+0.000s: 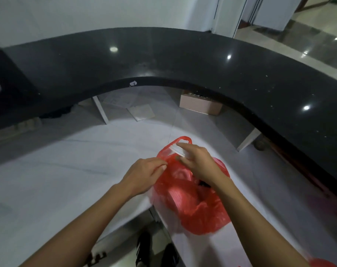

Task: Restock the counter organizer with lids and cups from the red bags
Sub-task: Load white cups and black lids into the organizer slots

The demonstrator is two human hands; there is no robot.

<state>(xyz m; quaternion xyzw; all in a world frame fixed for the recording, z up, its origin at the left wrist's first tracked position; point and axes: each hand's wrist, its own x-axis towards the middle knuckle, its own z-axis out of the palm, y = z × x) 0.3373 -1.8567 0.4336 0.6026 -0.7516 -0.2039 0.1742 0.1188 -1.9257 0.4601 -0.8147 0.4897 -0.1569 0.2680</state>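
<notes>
Two hands at red bag [192, 197] on white counter | left hand [144, 175] pinches bag rim | right hand [197, 163] grips lid stack [178, 150] above bag mouth | lift straight, keep stack square

Red bag [192, 197] contents: only pale ribbed shapes through the plastic; lids or cups, cannot tell.
Right hand [197, 160]: covers most of the white stack [178, 151] it grips; count unreadable.
Second red bag [323, 263]: cut off at the bottom corner.
Cardboard box [200, 105]: partly hidden under the black counter [163, 54].
</notes>
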